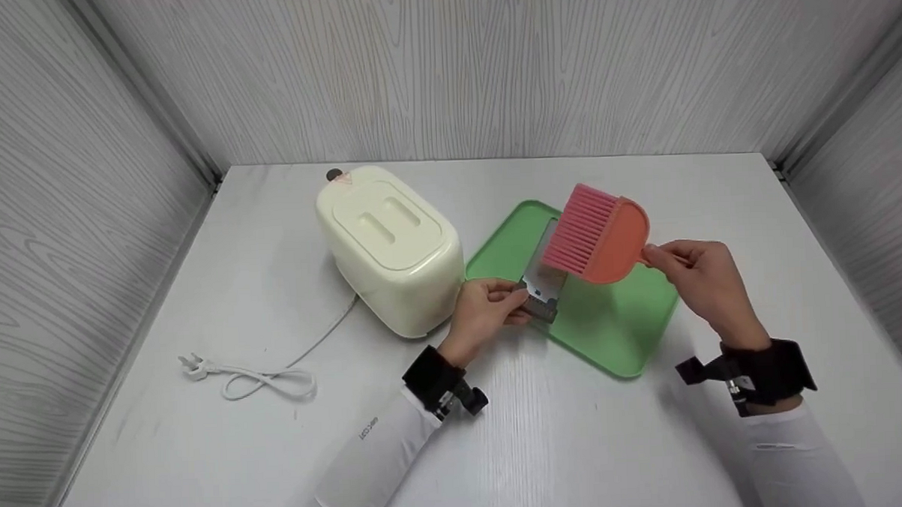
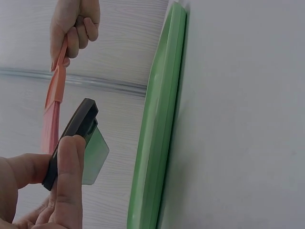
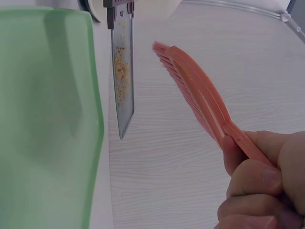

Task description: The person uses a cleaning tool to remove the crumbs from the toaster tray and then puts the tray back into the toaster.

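Note:
My left hand point(image 1: 483, 315) pinches the dark end of a crumb tray point(image 1: 540, 282), holding it raised above the near left part of a green tray point(image 1: 626, 330). Brownish crumbs point(image 3: 122, 71) lie on the crumb tray's flat plate in the right wrist view. With my right hand point(image 1: 711, 286) I grip the thin handle of an orange brush point(image 1: 622, 244) with pink bristles. From the head the bristles overlap the crumb tray's far part, but the right wrist view shows a gap between them. A cream toaster point(image 1: 398, 248) with a lid on top stands left of the green tray.
The toaster's white cord and plug point(image 1: 195, 367) lie coiled on the white table point(image 1: 293, 454) at the left. Pale wood-grain panels point(image 1: 445, 73) wall off the back and both sides.

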The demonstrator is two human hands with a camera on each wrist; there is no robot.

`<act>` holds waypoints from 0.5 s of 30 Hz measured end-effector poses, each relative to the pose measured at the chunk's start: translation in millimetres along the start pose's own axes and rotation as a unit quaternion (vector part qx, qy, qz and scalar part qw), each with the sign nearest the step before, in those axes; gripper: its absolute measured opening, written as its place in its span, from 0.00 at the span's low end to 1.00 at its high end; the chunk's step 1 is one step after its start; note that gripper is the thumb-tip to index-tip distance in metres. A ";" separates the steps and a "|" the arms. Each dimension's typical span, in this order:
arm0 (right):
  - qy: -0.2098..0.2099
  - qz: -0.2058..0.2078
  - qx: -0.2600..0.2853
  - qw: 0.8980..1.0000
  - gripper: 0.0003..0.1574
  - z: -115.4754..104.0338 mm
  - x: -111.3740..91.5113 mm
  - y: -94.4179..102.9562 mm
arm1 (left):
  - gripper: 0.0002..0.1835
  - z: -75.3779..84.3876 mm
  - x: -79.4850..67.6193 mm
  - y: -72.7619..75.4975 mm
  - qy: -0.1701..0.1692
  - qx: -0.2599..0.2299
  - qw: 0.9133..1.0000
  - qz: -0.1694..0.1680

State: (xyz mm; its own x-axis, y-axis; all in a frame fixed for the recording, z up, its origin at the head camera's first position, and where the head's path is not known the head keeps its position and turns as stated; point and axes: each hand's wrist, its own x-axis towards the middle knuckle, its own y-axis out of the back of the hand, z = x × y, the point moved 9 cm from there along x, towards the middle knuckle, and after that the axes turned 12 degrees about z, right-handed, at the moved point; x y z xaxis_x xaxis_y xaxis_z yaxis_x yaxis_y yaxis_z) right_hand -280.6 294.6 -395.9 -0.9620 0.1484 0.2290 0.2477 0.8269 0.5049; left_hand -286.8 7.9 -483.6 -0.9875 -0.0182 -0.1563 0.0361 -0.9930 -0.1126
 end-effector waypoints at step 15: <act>0.021 -0.055 -0.027 0.998 0.23 -4.6 -7.8 -17.4 | 0.12 -2.3 -2.3 -1.0 -0.016 0.038 0.999 -0.013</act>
State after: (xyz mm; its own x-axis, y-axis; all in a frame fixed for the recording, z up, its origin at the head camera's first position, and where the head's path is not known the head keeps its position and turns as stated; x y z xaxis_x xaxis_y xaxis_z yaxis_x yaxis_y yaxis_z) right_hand -276.9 276.6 -402.6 -0.9784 0.0343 0.2039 0.1477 0.8062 0.5729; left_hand -284.2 9.2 -485.3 -0.9924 0.0060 -0.1233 -0.0010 -0.9992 -0.0408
